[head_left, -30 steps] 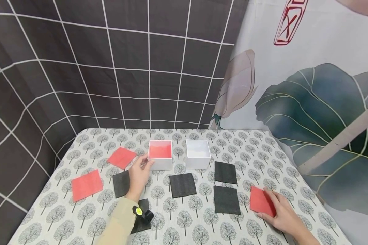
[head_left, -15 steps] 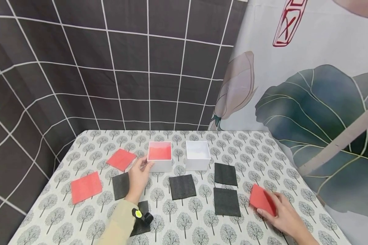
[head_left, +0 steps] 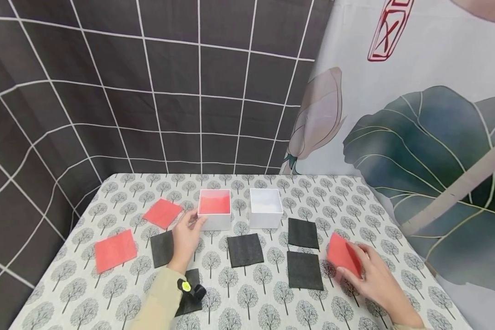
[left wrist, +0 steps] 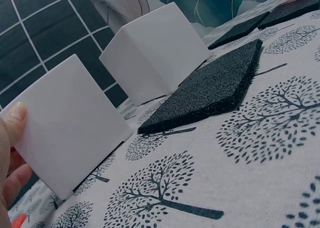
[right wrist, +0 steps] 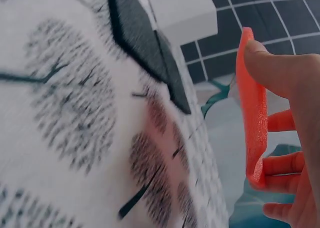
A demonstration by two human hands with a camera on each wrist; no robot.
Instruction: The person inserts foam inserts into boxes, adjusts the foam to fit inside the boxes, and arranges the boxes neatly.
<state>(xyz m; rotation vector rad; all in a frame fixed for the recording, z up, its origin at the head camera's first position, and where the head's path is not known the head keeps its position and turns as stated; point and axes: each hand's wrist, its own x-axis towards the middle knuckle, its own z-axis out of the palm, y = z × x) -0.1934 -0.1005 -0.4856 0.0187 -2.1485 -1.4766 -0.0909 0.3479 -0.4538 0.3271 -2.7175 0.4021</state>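
My left hand (head_left: 186,236) grips the left white box (head_left: 217,223) at its near left corner. In the left wrist view the thumb lies flat on one face of this box (left wrist: 70,128), with other fingers round the side. Red material shows inside it. My right hand (head_left: 377,279) pinches a red foam square (head_left: 341,254) at the table's right side. The right wrist view shows that square (right wrist: 254,108) edge-on and raised off the cloth, thumb on one face and fingers behind, its lower end slightly bent.
A second white box (head_left: 266,221) stands right of the first, its inside white. Black foam squares lie at the middle (head_left: 245,250), right (head_left: 305,270) and left, one partly under my left forearm. Two red foam squares (head_left: 162,212) lie on the left. Tree-patterned cloth covers the table.
My right hand has raised the red foam square from the cloth and moved it slightly left and away from me. The left hand stays on the box.
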